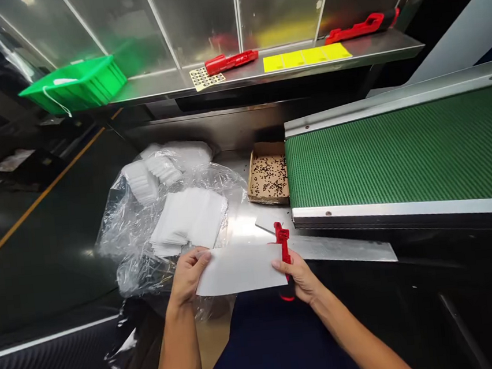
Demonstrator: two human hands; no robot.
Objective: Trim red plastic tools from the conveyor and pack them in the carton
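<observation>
Green bin (97, 89): holds white item (65, 81), contents partly hidden by wall. Clear plastic bag (122, 234): stacked white sheets (188, 216). Left hand (191, 275): pinched on left end of white sleeve (241, 271), held before bench. Cardboard box (269, 200): scattered black bits (269, 176). Right hand (301, 275): thumb on sleeve, closed round upright red tool (282, 242); fingers mostly hidden.

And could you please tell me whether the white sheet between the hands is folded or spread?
Spread: the white sheet reaches flat from the left hand to the right hand, with no fold visible.
</observation>
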